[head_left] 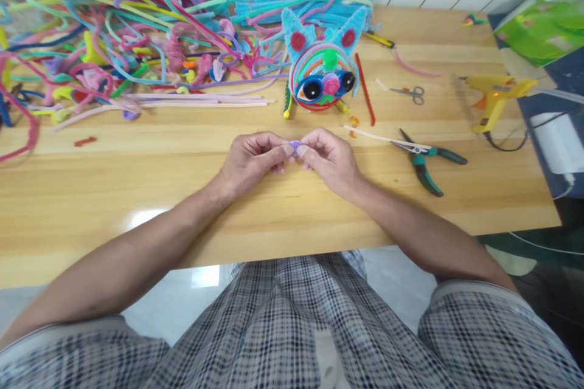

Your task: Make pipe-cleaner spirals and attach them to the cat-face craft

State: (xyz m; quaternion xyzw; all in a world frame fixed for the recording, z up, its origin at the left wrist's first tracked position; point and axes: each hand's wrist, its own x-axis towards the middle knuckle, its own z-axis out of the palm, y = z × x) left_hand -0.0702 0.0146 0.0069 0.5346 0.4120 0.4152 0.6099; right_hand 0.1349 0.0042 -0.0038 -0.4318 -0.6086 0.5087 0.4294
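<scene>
Between my two hands, over the middle of the table, is a small purple coil of what looks like pipe cleaner (295,146). My left hand (258,158) pinches its left side between thumb and fingers. The right side is pinched by my right hand (331,158) in the same way. Just beyond the hands stands a colourful animal figure (322,73) made of wound pipe cleaners, with blue ears, dark round eyes and a pink nose. A pale pipe cleaner (381,135) lies to the right, its end resting across the pliers (422,158).
A large tangle of coloured pipe cleaners (150,48) fills the back left. Small scissors (410,94), a red pipe cleaner (365,91) and a yellow glue gun (495,97) with its cord lie to the right. A green package (541,27) and a white box (556,143) stand beyond the table's right edge.
</scene>
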